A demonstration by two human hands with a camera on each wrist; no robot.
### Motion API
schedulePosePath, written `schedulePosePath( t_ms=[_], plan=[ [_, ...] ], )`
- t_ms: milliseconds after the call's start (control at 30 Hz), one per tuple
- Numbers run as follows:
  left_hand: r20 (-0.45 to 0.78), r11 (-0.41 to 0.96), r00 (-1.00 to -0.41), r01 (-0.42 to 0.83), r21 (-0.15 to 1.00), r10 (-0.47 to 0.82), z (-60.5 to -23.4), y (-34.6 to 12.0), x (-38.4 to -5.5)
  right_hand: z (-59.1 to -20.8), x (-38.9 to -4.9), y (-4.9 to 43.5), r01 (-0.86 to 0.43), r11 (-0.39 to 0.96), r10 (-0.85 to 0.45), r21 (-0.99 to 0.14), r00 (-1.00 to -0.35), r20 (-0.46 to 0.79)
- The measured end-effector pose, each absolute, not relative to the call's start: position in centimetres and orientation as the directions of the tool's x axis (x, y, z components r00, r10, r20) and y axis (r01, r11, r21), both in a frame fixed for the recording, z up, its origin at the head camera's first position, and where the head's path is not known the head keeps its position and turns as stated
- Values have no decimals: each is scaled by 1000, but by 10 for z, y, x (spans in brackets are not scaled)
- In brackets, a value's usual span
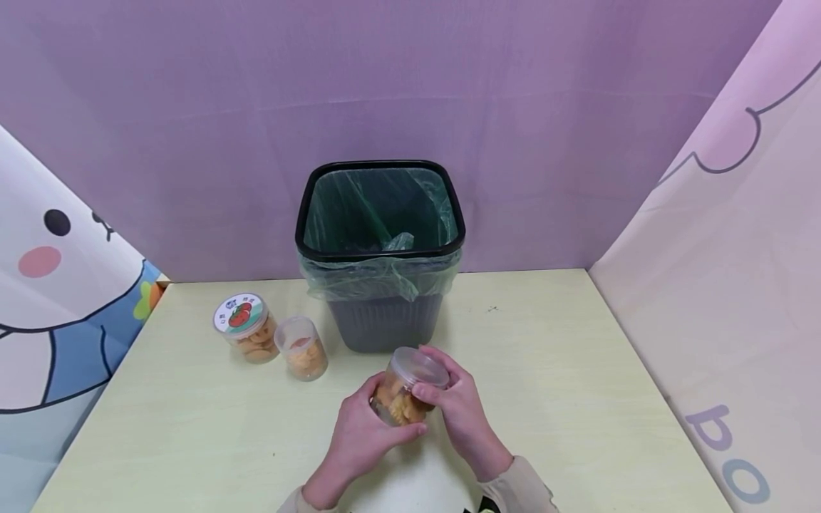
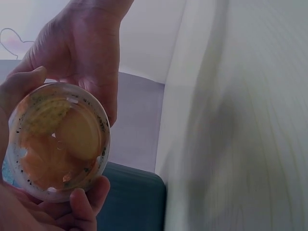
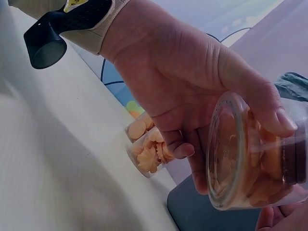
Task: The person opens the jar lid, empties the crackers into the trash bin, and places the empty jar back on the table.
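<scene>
Our left hand (image 1: 365, 431) is wrapped round the lower part of a clear jar (image 1: 403, 405), and our right hand (image 1: 458, 406) is clamped on it nearer the top, so we hold it tilted between both, just in front of the bin (image 1: 388, 324). From the head view we see yellowish cookies (image 1: 406, 409) through its wall, but fingers cover much of its sides, and we cannot fairly say whether the pale top is a lid or an open mouth. The left wrist view alone gives us the jar's round end face-on, with dark specks (image 2: 30, 182) around its edge. The right wrist view shows dark brown pieces (image 3: 294, 159) inside; there the frame cuts off the jar's far end, and a black wrist device (image 3: 48, 41) appears at the other wrist. Leftward on the table (image 1: 577, 370) stand a smaller clear container (image 1: 306, 356) and, just beside it, a jar with a tomato-printed lid (image 1: 246, 328), both holding cookies. A green liner (image 1: 378, 276) hangs over the bin's rim, and the bin's floor is hidden from us.
</scene>
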State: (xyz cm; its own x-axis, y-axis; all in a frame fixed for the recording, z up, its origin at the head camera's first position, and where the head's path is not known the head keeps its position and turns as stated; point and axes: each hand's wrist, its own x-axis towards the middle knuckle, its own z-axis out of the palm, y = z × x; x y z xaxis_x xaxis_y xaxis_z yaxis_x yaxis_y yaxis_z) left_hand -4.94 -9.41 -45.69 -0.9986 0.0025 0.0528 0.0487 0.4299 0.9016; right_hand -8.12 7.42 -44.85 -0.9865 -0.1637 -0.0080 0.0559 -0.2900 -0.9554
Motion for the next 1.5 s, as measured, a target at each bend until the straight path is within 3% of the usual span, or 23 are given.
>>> schedulePosePath(
  t_ms=[867, 1500],
  plan=[
    [33, 301, -997, 52, 952, 66, -456, -97, -48, -451, -82, 80, 36, -355, -267, -934, -962, 64],
    [-11, 170, -982, 22, 985, 190, -454, -104, -48, -458, -83, 81, 23, -455, -356, -890, -921, 158]
  ],
)
